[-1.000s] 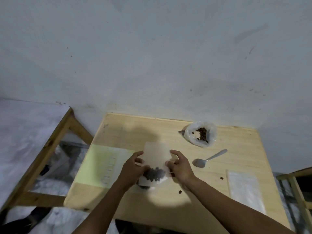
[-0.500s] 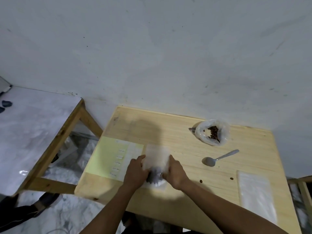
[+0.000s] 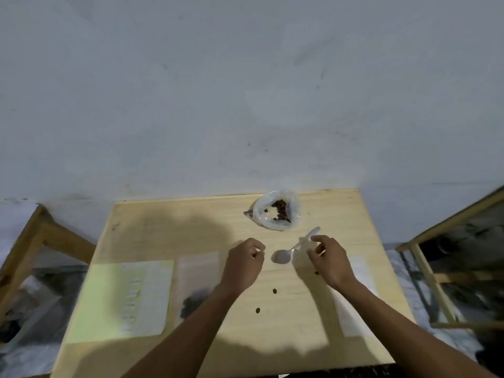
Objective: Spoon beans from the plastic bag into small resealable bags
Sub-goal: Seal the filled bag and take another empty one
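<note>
The right hand (image 3: 331, 259) is by the spoon (image 3: 293, 248), its fingers curled at the handle, but I cannot tell if they touch it. The left hand (image 3: 244, 261) hangs over the table (image 3: 169, 227), fingers loosely curled and holding nothing. The plastic bag (image 3: 276, 210) of beans sits open at the back. A small filled bag (image 3: 197, 285) lies flat by the left arm.

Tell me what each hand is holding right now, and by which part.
The left hand holds nothing; its fingers are loosely curled. The right hand is at the handle of the spoon; whether its fingers have closed on the handle cannot be told.
</note>
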`<state>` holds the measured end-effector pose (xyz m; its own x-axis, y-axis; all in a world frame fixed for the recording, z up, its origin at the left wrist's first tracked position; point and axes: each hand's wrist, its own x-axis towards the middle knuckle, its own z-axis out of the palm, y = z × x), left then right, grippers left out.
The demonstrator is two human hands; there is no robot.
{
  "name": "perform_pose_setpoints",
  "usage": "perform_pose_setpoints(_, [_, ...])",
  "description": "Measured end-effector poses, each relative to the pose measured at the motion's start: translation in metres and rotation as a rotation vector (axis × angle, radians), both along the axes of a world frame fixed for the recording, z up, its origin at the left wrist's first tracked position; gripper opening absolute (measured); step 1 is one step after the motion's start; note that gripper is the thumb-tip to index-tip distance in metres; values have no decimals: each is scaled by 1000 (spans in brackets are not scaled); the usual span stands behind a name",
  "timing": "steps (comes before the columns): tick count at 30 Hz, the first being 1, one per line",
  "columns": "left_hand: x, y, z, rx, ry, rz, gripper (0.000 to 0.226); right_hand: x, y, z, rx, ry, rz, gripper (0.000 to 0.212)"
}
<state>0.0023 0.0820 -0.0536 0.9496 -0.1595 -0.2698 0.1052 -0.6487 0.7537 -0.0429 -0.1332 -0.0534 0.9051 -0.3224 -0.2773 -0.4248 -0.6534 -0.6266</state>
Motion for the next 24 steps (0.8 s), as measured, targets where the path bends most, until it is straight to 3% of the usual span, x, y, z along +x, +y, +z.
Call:
perform_pose_setpoints(4, [-6,-66,-10,-151,298,-104,7,-30,-62,-11,-119,180,-153,54])
perform_pose_setpoints(8, [-28,-114,-11,-180,660,-204,33,-60,-87,-18,-212,378,-197,58])
perform_pose_setpoints(10, [-36,-128,-12,-147,750,-234,46,-69,-89,-22,-228,408,-218,55])
perform_pose_setpoints(13, [-43,-140,-18,-118,777,-261,64,-73,-87,-23,-237,421,-197,50])
perform_pose_setpoints(18, [-55,-152,-18,-154,785,-201,73,-73,-85,-22,-199,425,-199,51])
perform_pose_setpoints(21, [-59,-153,-15,-164,699,-180,63,-74,-81,-17,-169,362,-251,54])
perform_pose_setpoints(24, [-57,-148,-4,-199,531,-125,37,-69,-79,-8,-114,130,-376,41])
